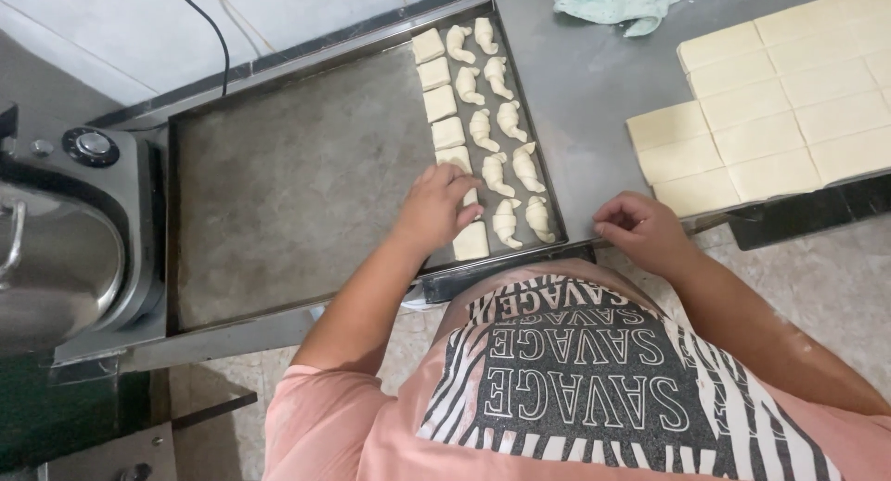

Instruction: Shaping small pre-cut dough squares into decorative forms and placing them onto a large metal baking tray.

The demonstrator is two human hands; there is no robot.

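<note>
1. Nearest the camera, the right hand (640, 228) rests at the front edge of the steel table (594, 91), fingers curled loosely together and holding nothing that shows.
2. Just beyond, the left hand (434, 207) lies palm-down on the baking tray (278, 184), fingers spread flat over a square dough piece (470, 242) near the tray's front right corner. It presses or places rather than grips. I judge the step in hand to be laying shaped dough out in rows.
3. The next move seems to call for fresh dough from the cut sheet and an even gap beside the last piece.
4. On the tray's right side run a column of pale squares and two columns of rolled crescents (497, 119), soft, unbaked, close but mostly apart. The rest of the tray is bare metal.
5. Farther right, the scored dough sheet (780, 100) covers the table.
6. Farthest, a green cloth (620, 0). At left, a mixer (65, 240).
</note>
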